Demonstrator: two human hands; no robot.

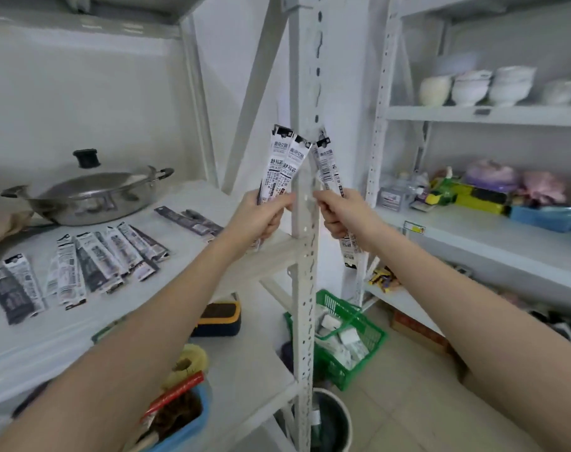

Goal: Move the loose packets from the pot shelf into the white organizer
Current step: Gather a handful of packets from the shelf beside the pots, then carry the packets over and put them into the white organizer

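Packets printed black on white, with a barcode and Chinese characters too blurred to read, stand upright: left hand [261, 220] grips two packets [282, 164], right hand [339, 213] one packet [326, 168]. Loose packets [91, 265] lie along the pot shelf [192, 256] front edge, before the pot [91, 194].

Bright, even, soft light; faint shadows; edges bowed; slight blur throughout.

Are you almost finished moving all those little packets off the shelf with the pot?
Not nearly. Nothing looks put away yet, and no white organizer can be made out. In hand: the left hand grips two packets, and the right hand grips more packets, both raised by the shelf post. Left to do: many loose packets lie on the shelf in front of the pot.
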